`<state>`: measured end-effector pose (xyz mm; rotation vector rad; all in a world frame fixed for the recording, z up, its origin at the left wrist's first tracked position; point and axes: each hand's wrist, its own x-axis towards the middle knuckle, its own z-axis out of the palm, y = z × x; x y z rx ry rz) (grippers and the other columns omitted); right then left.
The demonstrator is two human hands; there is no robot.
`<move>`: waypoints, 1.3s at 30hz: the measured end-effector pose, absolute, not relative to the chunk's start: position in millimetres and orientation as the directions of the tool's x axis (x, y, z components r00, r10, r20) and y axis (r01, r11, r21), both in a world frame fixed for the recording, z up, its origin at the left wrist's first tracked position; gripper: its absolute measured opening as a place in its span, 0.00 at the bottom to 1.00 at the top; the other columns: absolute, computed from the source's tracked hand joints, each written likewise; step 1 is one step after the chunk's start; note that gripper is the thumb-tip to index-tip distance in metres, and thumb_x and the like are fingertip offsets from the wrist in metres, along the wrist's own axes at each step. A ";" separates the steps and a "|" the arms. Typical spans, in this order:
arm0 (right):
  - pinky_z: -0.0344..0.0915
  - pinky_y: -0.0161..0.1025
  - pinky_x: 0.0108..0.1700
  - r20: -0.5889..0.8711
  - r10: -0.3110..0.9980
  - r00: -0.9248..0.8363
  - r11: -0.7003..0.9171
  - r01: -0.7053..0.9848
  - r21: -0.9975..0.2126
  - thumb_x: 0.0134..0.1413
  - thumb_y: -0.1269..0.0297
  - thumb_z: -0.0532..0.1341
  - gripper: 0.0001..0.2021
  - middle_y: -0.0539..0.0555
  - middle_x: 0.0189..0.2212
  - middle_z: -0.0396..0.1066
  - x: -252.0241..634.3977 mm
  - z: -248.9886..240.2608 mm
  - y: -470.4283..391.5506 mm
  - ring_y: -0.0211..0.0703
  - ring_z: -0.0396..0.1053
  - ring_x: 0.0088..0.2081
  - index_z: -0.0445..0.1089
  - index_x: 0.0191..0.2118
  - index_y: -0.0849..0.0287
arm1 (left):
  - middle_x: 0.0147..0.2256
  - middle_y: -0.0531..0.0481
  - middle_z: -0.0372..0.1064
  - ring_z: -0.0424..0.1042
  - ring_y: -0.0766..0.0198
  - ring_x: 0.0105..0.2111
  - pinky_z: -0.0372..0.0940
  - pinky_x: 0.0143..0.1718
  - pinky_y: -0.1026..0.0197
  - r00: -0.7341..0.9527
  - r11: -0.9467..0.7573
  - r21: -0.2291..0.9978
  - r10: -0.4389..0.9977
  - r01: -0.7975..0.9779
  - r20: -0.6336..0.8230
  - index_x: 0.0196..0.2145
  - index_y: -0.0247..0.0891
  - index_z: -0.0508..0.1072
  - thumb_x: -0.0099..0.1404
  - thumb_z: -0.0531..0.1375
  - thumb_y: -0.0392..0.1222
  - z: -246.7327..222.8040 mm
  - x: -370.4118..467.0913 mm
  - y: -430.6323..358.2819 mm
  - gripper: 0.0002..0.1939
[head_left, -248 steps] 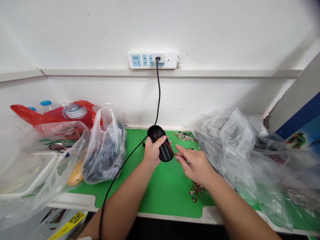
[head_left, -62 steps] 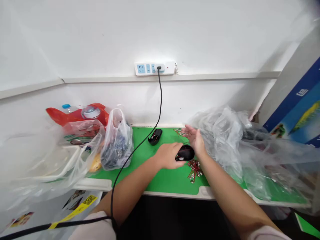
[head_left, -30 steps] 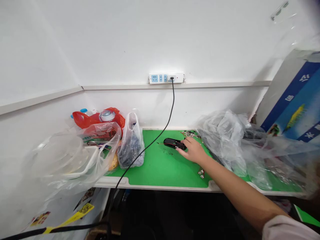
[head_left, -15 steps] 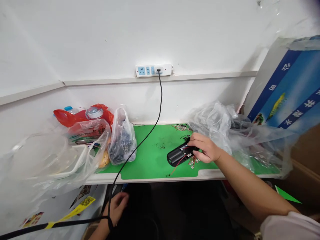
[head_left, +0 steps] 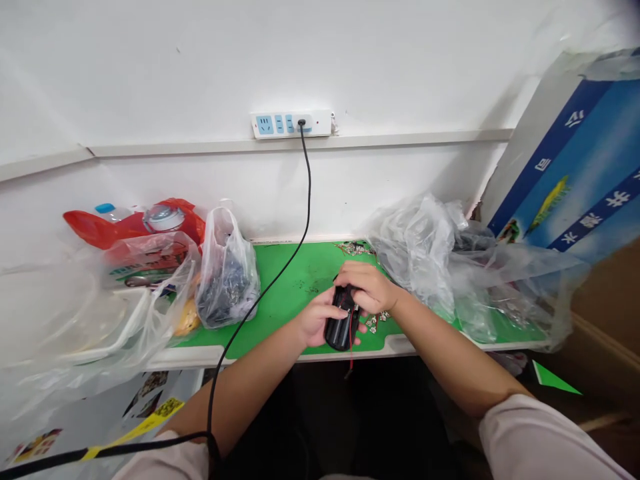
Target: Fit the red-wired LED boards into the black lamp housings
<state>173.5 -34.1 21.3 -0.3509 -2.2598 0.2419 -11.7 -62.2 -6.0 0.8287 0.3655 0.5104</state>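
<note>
A black plastic housing with a rounded end is held over the front part of the green mat. My left hand grips its left side, the thumb lying across the open face and fingertips showing at the far side. Closed over its upper end is my right hand, whose fingers hide part of the inside. A red wire hangs from the housing past the table edge. Small circuit boards with wires lie just right of the hands, partly covered by them.
A white bag of dark parts and a red bag stand on the left. Crumpled clear plastic and a blue box are on the right. A black cable runs from the power strip across the mat.
My left hand has come up from below the table edge and taken hold of the housing. My right hand has moved left with the housing, now turned more upright.
</note>
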 end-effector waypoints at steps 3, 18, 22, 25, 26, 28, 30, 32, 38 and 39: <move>0.64 0.45 0.41 0.771 0.481 -0.417 0.872 0.136 -0.470 0.48 0.71 0.53 0.18 0.54 0.33 0.67 176.8 15.4 -10.9 0.45 0.66 0.36 0.66 0.46 0.57 | 0.35 0.46 0.71 0.76 0.55 0.31 0.73 0.30 0.50 0.725 0.513 0.756 0.684 -0.407 -0.074 0.47 0.40 0.62 0.54 0.58 0.31 -2.7 11.9 -42.6 0.22; 0.66 0.47 0.49 0.341 0.939 -0.050 0.326 -0.186 -0.927 0.57 0.44 0.53 0.23 0.58 0.47 0.70 191.7 -20.6 29.7 0.47 0.70 0.47 0.66 0.49 0.55 | 0.30 0.48 0.73 0.75 0.57 0.27 0.70 0.27 0.56 0.410 0.354 0.864 0.891 -0.358 -0.194 0.43 0.40 0.61 0.54 0.65 0.39 -18.9 28.1 3.9 0.21; 0.68 0.43 0.39 0.241 0.966 0.098 0.237 0.054 -0.970 0.57 0.44 0.52 0.22 0.57 0.39 0.72 195.1 -21.4 36.3 0.45 0.71 0.37 0.69 0.42 0.59 | 0.30 0.49 0.73 0.74 0.59 0.24 0.68 0.22 0.59 0.411 0.375 0.851 0.886 -0.367 -0.213 0.42 0.41 0.61 0.53 0.65 0.42 -14.7 25.4 4.9 0.21; 0.68 0.40 0.35 0.192 0.969 0.158 0.171 0.137 -0.976 0.60 0.45 0.48 0.23 0.57 0.37 0.72 199.4 -22.3 39.0 0.43 0.71 0.33 0.68 0.41 0.59 | 0.30 0.50 0.73 0.74 0.61 0.23 0.67 0.20 0.62 0.407 0.388 0.840 0.885 -0.379 -0.224 0.42 0.42 0.61 0.52 0.65 0.41 -13.2 23.1 6.8 0.21; 0.68 0.40 0.35 0.189 0.967 0.169 0.158 0.185 -0.970 0.61 0.47 0.47 0.22 0.56 0.37 0.72 201.7 -22.6 39.6 0.43 0.71 0.33 0.68 0.41 0.59 | 0.29 0.51 0.73 0.73 0.62 0.22 0.67 0.20 0.63 0.402 0.393 0.837 0.886 -0.380 -0.233 0.41 0.42 0.62 0.52 0.65 0.41 -13.3 22.0 7.9 0.21; 0.66 0.39 0.35 0.214 0.965 0.153 0.146 0.362 -0.921 0.62 0.50 0.46 0.21 0.55 0.35 0.73 207.6 -22.8 40.2 0.42 0.70 0.32 0.69 0.40 0.59 | 0.28 0.52 0.73 0.73 0.63 0.21 0.66 0.19 0.64 0.399 0.408 0.829 0.882 -0.382 -0.251 0.40 0.41 0.62 0.51 0.65 0.40 -14.3 19.7 10.6 0.20; 0.64 0.38 0.35 0.236 0.969 0.070 0.150 0.591 -0.792 0.61 0.55 0.49 0.18 0.54 0.31 0.73 214.1 -22.7 39.9 0.43 0.69 0.32 0.71 0.36 0.59 | 0.27 0.51 0.73 0.72 0.64 0.21 0.66 0.18 0.66 0.407 0.426 0.819 0.875 -0.384 -0.264 0.39 0.40 0.63 0.51 0.65 0.40 -15.6 17.5 13.1 0.19; 0.62 0.37 0.35 0.211 0.976 -0.049 0.174 0.756 -0.631 0.58 0.60 0.52 0.14 0.54 0.28 0.74 219.8 -23.0 38.8 0.42 0.68 0.31 0.73 0.31 0.59 | 0.26 0.51 0.73 0.72 0.65 0.20 0.65 0.18 0.66 0.411 0.436 0.813 0.870 -0.385 -0.272 0.39 0.39 0.63 0.50 0.65 0.40 -16.5 15.8 14.7 0.20; 0.60 0.35 0.32 0.001 0.987 -0.159 0.146 0.903 -0.405 0.51 0.66 0.59 0.08 0.54 0.31 0.77 223.4 -27.4 36.5 0.40 0.69 0.29 0.76 0.34 0.57 | 0.25 0.51 0.72 0.71 0.65 0.19 0.64 0.16 0.66 0.418 0.452 0.813 0.861 -0.367 -0.290 0.38 0.38 0.62 0.48 0.65 0.40 -15.4 13.9 14.8 0.21; 0.60 0.35 0.33 -0.011 0.990 -0.144 0.129 0.915 -0.382 0.51 0.66 0.60 0.08 0.54 0.32 0.77 222.4 -27.9 36.4 0.41 0.70 0.30 0.77 0.34 0.57 | 0.25 0.51 0.72 0.71 0.65 0.19 0.64 0.16 0.66 0.418 0.451 0.814 0.861 -0.366 -0.290 0.38 0.38 0.62 0.48 0.65 0.40 -14.8 13.8 14.3 0.21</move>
